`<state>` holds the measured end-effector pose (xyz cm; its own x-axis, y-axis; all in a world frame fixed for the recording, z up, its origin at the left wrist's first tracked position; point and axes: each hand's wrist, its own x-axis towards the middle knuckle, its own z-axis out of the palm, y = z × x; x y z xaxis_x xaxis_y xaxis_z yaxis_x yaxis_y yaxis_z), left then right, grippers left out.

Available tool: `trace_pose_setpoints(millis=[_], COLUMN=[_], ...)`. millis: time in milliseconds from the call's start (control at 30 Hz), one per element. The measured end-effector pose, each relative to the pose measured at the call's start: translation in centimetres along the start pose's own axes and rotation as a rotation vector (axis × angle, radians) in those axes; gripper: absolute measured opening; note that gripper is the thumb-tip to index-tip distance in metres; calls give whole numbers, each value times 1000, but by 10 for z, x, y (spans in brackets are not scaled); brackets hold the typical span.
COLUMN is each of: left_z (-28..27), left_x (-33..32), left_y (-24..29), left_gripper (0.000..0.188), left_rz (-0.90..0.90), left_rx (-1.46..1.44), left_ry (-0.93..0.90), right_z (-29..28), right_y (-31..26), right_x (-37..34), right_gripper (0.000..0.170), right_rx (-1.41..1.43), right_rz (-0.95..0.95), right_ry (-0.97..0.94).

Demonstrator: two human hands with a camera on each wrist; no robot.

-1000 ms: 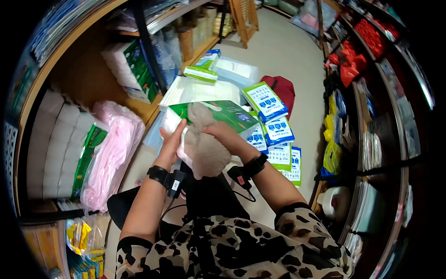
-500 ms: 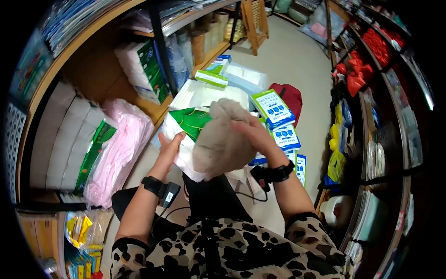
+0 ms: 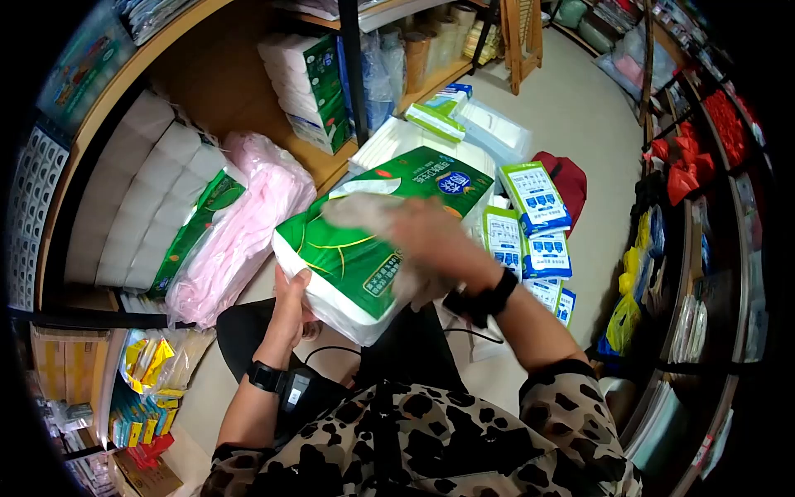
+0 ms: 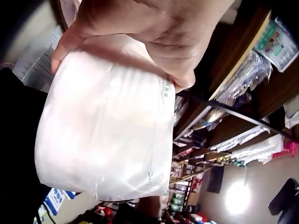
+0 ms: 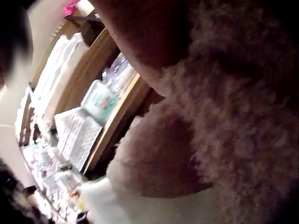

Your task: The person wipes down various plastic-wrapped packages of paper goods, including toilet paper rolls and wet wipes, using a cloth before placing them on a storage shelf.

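A green and white tissue pack (image 3: 319, 248) is tilted over the person's lap, its plain white end turned toward the body. My left hand (image 3: 288, 311) grips its near left corner, thumb on the edge. The left wrist view shows that hand's fingers spanning the pack's white wrapped end (image 4: 107, 130). A fluffy grey-brown cloth (image 3: 360, 213) is bunched in my right hand (image 3: 435, 240) and lies over the pack's green top, part of it hanging past the right edge. In the right wrist view the cloth's pile (image 5: 238, 121) fills the right side and covers most of the fingers.
Blue, green and white packets (image 3: 534, 199) lie stacked on the floor ahead, beside a dark red bag (image 3: 567, 186). A pink plastic-wrapped bundle (image 3: 248, 219) and more tissue packs (image 3: 306, 91) fill the left shelf. Another loaded shelf runs along the right.
The pack has turned so that more of its green printed top shows. The right hand has swept the cloth across that top. The head view has shifted left.
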<state>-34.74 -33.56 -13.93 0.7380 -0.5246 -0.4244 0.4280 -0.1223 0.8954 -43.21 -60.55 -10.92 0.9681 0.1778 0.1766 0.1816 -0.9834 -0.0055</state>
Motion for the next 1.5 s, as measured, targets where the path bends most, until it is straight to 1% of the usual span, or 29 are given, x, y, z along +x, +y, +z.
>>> trace_pose_setpoints(millis=[33, 67, 100, 133, 167, 233, 300, 433, 500, 567, 633, 667, 700, 767, 833, 867, 933, 967, 1000, 1033, 1067, 1100, 1167, 1267, 1333, 1367, 1400, 1467, 1500], left_z=[-7, -10, -13, -17, -19, -26, -40, -83, -96, -139, -184, -204, -215, -249, -263, -267, -259, -258, -258, -261, -263, -258, -251, -238, -230, -231, -234, -237, -239], left_x=[3, 1, 1, 1, 2, 4, 4, -2, -17, -22, -35, -46, -57, -78, -98, -106, -121, -131, -135, -137, -137, -136, -133, -130, -132, -133, -131, -126, -125], left_y=[-3, -1, 0, 1, 2, 2, 2, 20, 28, 7, -1, -6, -5, -12, -19, -26, -32, -37, -38, -44, -48, -47, -42, -37, -30, -35, -40, -42, -44], left_gripper=[77, 78, 78, 79, 79, 80, 80, 82, 85, 83, 79, 73, 69, 65, 62, 64, 66, 68, 74, 76, 78, 80, 84, 89, 91, 91, 91, 92, 92], left_rz=[-26, -90, -95, -101, -103, -135, -184, -96, 16, 7, -30, -40, 3, -80, -34, -51, 24, 59, 71, 53, 60, 67, 86, 136, 162, 138, 120, 132, 123], left_rx=[-40, -67, -81, -94, -109, -103, -95, -9, -45, -66, -125, -129, -119, -102, -106, -201, -186, -184, -142, -177, -176, -165, -138, -84, -70, -91, -105, -103, -104], left_ry=[-18, -13, -17, -23, -27, -15, 14, -119, -164, -188, -205, -141, -112, -48, 31, 100, 158, 192, 125, 103, 120, 124, 118, 110, 110, 119, 125, 120, 132], right_z=[13, 38, 42, 61, 68, 60, 44, 3, -23, -20, -44, -51, -58, -69, -72, -73, -75, -80, -87, -93, -94, -92, -57, -31, -27, -25, -24, -20, -12], right_y=[31, 70, 97, 133, 151, 136, 117, 73, 31, -3, -40, -61, -78, -96, -109, -111, -112, -113, -111, -110, -116, -131, -170, -212, -187, -169, -144, -97, -67], right_x=[-4, -1, -5, -13, -13, -6, -5, -30, -58, -88, -95, -98, -96, -88, -76, -70, -53, -43, -32, -20, -2, 17, 48, 49, 57, 57, 58, 51, 44], right_gripper=[15, 19, 26, 32, 32, 36, 36, 30, 24, 19, 14, 17, 22, 26, 25, 25, 26, 27, 28, 29, 31, 33, 35, 41, 45, 47, 50, 43, 43], right_rx=[-64, 27, -188, -106, 108, 200, 270, 268, 183, 282, 303, 373, 442, 573, 717, 695, 645, 617, 586, 555, 565, 575, 493, 312, 314, 327, 292, 110, 34], right_rz=[45, 269, 203, 226, 487, 515, 525, 486, 333, 253, 94, 148, 202, 88, 35, -26, -149, -111, -79, -47, -56, -56, -242, -349, -374, -382, -316, 5, 85], right_ry=[-10, -236, -300, -337, -308, -251, -247, -258, -172, -4, 152, 149, 147, 94, 44, 42, 37, 53, 68, 82, 156, 234, 268, 213, 142, 93, -5, -166, -169])
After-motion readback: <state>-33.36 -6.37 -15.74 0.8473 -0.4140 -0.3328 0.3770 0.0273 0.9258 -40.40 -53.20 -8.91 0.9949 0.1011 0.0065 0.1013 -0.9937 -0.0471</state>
